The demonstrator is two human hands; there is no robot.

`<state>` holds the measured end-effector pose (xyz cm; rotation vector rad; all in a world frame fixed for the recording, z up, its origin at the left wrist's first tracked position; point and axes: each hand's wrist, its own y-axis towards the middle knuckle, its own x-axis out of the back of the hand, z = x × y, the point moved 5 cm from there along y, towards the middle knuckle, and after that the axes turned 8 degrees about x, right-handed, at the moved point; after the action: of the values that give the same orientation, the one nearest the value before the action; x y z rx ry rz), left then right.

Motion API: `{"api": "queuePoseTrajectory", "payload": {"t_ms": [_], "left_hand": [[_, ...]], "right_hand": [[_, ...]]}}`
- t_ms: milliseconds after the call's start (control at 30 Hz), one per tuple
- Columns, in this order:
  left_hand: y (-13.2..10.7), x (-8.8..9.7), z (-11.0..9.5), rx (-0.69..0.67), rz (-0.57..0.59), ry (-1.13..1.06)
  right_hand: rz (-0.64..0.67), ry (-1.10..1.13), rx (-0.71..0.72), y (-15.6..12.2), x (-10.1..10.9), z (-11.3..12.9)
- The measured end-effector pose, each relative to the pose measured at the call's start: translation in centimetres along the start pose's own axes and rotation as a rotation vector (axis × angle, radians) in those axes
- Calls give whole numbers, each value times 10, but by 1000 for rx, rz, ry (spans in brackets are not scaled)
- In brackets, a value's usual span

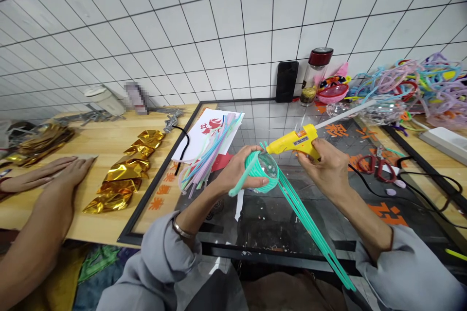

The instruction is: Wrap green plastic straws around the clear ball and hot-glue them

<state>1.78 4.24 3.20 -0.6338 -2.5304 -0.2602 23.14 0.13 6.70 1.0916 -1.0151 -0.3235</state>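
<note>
My left hand (242,172) is closed around a clear round cup-like piece (269,166) wrapped in teal pipe cleaners (268,185). One teal end sticks out toward the lower left, and several long strands trail down to the lower right. In my right hand (330,165) is a yellow glue gun (295,142) with a long white glue stick (346,112) coming out of its back. The gun's nozzle meets or nearly meets the rim of the wrapped piece; exact contact I cannot tell. My right fingers wrap round its handle.
Loose pastel pipe cleaners (207,160) lie on white paper (193,138) to the left. Red-handled scissors (377,167) and black cables are at right. Behind stand a phone (286,81), a glass bottle (310,82) and a tangled pipe-cleaner pile (408,82). A co-worker's hands (69,172) rest beside gold foil (126,172).
</note>
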Motion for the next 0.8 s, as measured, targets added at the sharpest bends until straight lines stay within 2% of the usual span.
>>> {"api": "queuePoseTrajectory", "payload": {"t_ms": [300,533,800], "left_hand": [[0,0,0,6,-8,9],[0,0,-2,-45,3,-21],[1,0,4,-5,8,-20]], "right_hand": [[21,26,-3,-1,-2,0],[5,13,1,0,-1,1],[26,10,-59,-1,-1,-4]]}}
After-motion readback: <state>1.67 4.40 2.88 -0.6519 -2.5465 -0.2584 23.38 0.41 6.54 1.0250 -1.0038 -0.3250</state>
